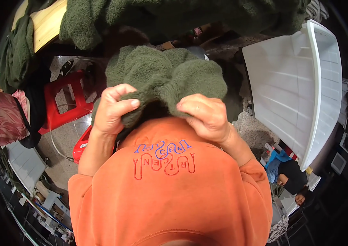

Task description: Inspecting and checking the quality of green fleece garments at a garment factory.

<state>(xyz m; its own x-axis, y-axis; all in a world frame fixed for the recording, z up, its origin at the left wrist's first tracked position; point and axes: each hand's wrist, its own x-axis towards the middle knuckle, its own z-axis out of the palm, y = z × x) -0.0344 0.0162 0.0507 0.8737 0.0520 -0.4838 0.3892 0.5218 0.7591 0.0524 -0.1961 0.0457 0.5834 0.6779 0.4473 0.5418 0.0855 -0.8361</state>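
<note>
A dark green knitted garment piece (149,67) lies bunched over my lap, its fuzzy folds spreading away from me. My left hand (116,105) pinches a rolled edge of it between thumb and fingers. On the other side, my right hand (206,115) is closed on the same knit, thumb and fingertips pressed together at its near edge. Between the two hands the fabric gathers into a narrow fold, with a dark hollow beneath. The garment's exact kind is hidden by the bunching.
More green knitwear (112,16) covers a wooden-edged table ahead. A red plastic stool (55,102) stands on the left, near pink patterned fabric (2,117). At right rises a large white plastic bin (284,78). Another person (290,176) sits farther off at the lower right.
</note>
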